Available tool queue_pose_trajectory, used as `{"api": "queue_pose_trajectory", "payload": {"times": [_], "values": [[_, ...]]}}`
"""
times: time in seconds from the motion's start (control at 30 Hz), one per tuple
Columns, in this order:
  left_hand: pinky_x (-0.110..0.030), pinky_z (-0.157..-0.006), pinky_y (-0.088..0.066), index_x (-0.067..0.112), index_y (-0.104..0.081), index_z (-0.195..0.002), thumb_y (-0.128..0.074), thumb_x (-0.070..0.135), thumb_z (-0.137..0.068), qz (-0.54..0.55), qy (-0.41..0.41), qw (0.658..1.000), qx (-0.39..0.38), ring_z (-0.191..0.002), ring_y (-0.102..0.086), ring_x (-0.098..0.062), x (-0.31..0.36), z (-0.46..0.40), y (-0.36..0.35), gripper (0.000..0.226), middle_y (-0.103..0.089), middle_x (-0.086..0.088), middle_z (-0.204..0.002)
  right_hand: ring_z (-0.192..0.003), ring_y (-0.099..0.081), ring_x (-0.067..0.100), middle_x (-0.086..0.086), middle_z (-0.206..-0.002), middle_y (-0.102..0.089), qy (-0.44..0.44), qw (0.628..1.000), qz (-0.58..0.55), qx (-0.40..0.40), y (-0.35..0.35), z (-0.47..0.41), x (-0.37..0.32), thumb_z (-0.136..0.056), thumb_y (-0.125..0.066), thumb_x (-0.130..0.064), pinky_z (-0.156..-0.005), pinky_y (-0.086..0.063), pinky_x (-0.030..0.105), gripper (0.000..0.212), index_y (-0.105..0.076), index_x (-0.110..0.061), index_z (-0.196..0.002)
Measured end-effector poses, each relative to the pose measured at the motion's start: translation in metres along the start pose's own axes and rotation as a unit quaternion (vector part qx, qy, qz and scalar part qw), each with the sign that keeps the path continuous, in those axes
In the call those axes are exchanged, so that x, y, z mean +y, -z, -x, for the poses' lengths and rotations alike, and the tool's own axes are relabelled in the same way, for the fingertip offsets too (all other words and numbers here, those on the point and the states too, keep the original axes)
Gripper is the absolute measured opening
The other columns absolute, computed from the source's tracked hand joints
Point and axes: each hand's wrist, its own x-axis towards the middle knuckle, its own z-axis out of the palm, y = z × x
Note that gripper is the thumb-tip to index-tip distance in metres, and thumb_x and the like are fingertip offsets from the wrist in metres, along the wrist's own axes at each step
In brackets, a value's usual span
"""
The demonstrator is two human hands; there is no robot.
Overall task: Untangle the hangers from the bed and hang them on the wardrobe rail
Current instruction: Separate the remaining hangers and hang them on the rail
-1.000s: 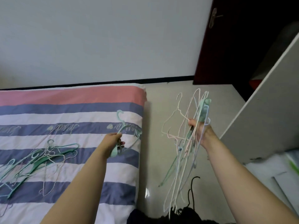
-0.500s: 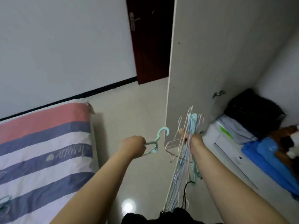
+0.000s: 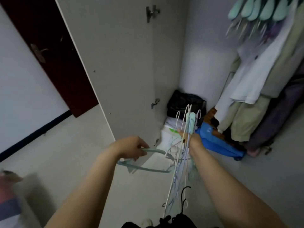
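Nearest, the person's left hand point(image 3: 131, 148) curls its fingers point(image 3: 142, 152) round a single pale green plastic hanger point(image 3: 148, 169), held flat. Just beyond, the right hand point(image 3: 191, 137) grips a bundle of thin pastel wire and plastic hangers point(image 3: 182, 155), hooks up, ends dangling to the floor. The single hanger's tip touches the bundle and could snag there. Farther, the open white wardrobe door point(image 3: 123, 71); top right, mint hangers already hung point(image 3: 259, 10), rail hidden.
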Motion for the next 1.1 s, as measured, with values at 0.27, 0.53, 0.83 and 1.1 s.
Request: {"api": "queue_pose_trajectory", "payload": {"times": [0.27, 0.53, 0.83, 1.1], "values": [[-0.031, -0.076, -0.046, 0.034, -0.061, -0.116, -0.05, 0.034, -0.094, -0.223, -0.068, 0.965, 0.12, -0.099, -0.062, -0.021, 0.009, -0.05, 0.064, 0.025, -0.066, 0.005, -0.105, -0.09, -0.063, 0.023, 0.011, -0.106, -0.065, 0.089, 0.996, 0.012, -0.024, -0.02, -0.032, -0.047, -0.079, -0.074, -0.029, -0.087, -0.055, 0.037, 0.049, -0.059, -0.001, -0.116], [-0.028, -0.068, -0.047, 0.035, -0.063, -0.107, -0.051, 0.035, -0.092, -0.181, -0.09, 0.977, 0.072, -0.083, -0.063, -0.013, -0.007, -0.083, 0.097, 0.019, -0.067, 0.011, -0.089, -0.08, -0.062, 0.026, 0.018, -0.099, -0.066, 0.061, 0.998, 0.012, 0.014, -0.017, -0.059, -0.058, -0.078, -0.077, -0.018, -0.069, -0.054, 0.031, 0.034, -0.066, 0.003, -0.103], [-0.01, -0.063, -0.04, 0.027, -0.072, -0.101, -0.067, 0.017, -0.086, -0.114, -0.13, 0.985, -0.027, -0.063, -0.058, 0.01, 0.007, -0.143, 0.166, 0.018, -0.072, 0.01, -0.082, -0.093, -0.063, 0.029, 0.018, -0.101, -0.067, 0.082, 0.996, -0.005, -0.039, -0.002, -0.101, -0.084, -0.078, -0.077, -0.021, -0.081, -0.053, 0.034, 0.036, -0.067, 0.004, -0.102], [-0.004, -0.068, -0.043, 0.019, -0.07, -0.11, -0.061, 0.011, -0.091, -0.12, -0.121, 0.982, -0.078, -0.069, -0.07, -0.004, 0.07, -0.191, 0.231, 0.023, -0.075, 0.009, -0.087, -0.09, -0.062, 0.016, -0.001, -0.088, -0.066, 0.114, 0.989, -0.014, -0.09, 0.04, -0.15, -0.138, -0.083, -0.073, -0.017, -0.086, -0.045, 0.028, 0.008, -0.065, -0.016, -0.084]]}}
